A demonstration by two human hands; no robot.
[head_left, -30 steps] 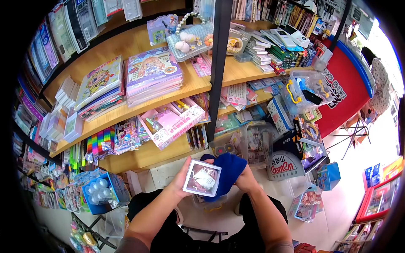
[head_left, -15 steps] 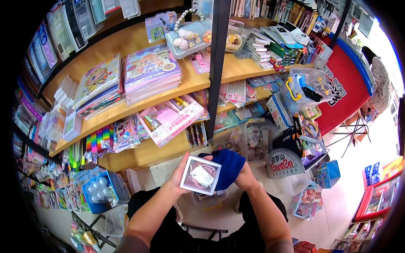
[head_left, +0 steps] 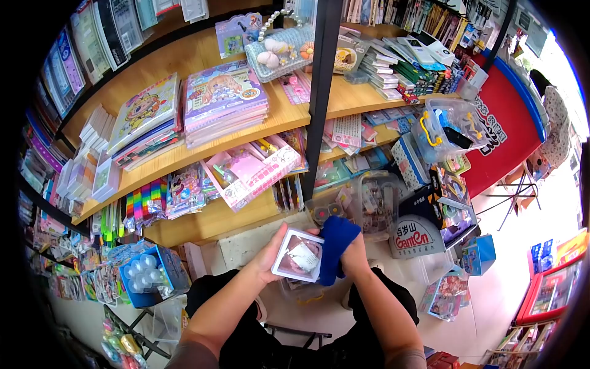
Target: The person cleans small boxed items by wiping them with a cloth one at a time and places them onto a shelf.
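A small square box with a white rim and a clear window is tilted in my left hand. Something pinkish and a white printed label show through its window. My left fingers and thumb grip the box by its left and upper edges. On the other side, my right hand is closed on a dark blue cloth, which lies against the box's right edge. Part of the right fingers is hidden by the cloth. A clear plastic bin sits below the box, mostly covered by it.
A wooden shelf with stacked books runs ahead, split by a black post. An open pink box juts from the lower shelf. Clear bins and a GanTen carton stand right; a blue box stands left.
The cloth has shifted from behind the box's upper right corner to along its right side and hangs lower. The box has tilted and moved slightly right.
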